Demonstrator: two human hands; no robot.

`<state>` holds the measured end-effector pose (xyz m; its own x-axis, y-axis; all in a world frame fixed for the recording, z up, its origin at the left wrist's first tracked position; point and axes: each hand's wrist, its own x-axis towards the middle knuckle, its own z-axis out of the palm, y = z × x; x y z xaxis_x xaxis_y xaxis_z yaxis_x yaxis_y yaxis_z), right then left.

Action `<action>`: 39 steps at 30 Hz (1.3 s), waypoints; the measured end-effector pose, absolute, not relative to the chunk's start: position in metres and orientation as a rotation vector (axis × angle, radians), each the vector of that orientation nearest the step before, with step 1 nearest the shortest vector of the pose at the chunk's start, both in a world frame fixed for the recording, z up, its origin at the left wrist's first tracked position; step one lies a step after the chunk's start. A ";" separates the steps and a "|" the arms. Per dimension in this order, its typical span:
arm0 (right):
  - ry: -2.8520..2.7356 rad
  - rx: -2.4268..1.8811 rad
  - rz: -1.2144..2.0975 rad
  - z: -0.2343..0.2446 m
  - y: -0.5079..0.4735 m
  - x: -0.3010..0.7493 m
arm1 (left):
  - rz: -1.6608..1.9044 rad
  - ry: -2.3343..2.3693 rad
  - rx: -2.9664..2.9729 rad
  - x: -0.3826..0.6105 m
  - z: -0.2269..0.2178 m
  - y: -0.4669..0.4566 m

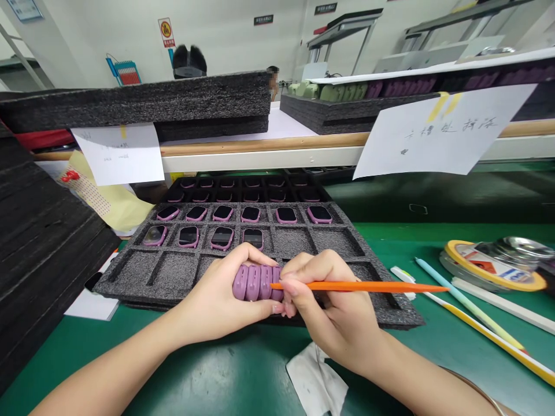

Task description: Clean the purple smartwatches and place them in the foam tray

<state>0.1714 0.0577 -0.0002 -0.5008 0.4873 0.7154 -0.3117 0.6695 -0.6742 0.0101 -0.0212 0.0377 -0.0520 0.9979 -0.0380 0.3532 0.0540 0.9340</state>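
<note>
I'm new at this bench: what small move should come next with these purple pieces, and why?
Probably slide the orange stick along the stacked purple pieces: the right hand holds the stick against them, while the left hand grips the stack steady.

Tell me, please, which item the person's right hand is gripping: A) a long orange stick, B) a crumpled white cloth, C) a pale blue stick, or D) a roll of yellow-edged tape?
A: the right hand pinches the long orange stick in its fingers, with the tip reaching over the rounded purple pieces held in the left hand.
</note>
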 end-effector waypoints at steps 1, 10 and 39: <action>-1.864 -0.141 0.975 0.001 0.057 0.172 | 1.013 1.520 1.409 0.010 0.037 -0.021; -1.876 -0.155 0.992 0.003 0.056 0.173 | 1.002 1.518 1.410 0.010 0.037 -0.022; -1.878 -0.287 1.073 0.006 0.054 0.173 | 0.973 1.526 1.427 0.011 0.039 -0.021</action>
